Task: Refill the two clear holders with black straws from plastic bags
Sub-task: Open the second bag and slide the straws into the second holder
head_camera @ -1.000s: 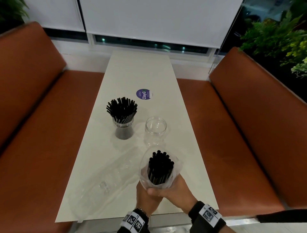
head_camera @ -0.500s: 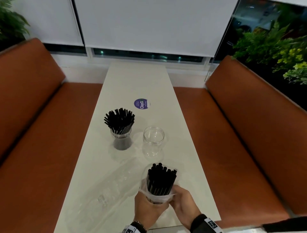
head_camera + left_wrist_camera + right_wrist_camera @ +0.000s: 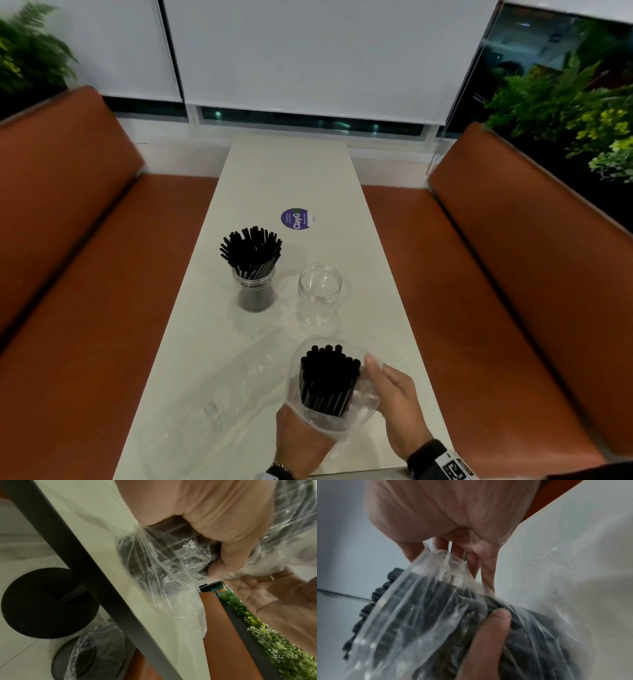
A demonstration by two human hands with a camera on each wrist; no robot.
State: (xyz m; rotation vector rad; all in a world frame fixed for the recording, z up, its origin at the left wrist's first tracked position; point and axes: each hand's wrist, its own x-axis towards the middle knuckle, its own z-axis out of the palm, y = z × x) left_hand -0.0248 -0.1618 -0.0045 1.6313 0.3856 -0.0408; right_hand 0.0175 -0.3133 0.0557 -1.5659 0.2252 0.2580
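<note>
At the near end of the white table (image 3: 284,171), my left hand (image 3: 301,438) grips the lower part of a clear plastic bag (image 3: 356,407) full of black straws (image 3: 327,377), held upright with its mouth open. My right hand (image 3: 394,394) is beside the bag, straight fingers touching its rim on the right. In the right wrist view the right hand's fingers (image 3: 471,561) lie against the bag's edge (image 3: 428,615), and a left digit (image 3: 489,635) presses the bundle. Beyond stand an empty clear holder (image 3: 320,294) and, to its left, a holder (image 3: 253,291) filled with straws.
An empty plastic bag (image 3: 219,404) lies flat on the table's near left. A purple round sticker (image 3: 296,218) sits mid-table. Orange benches (image 3: 85,274) flank both sides. Below the table edge are a lined bin (image 3: 96,653) and the black table base (image 3: 46,601).
My right hand has let go of the bag's lower part next to the left hand and moved up to the bag's right rim with its fingers straightened. The left hand keeps its grip.
</note>
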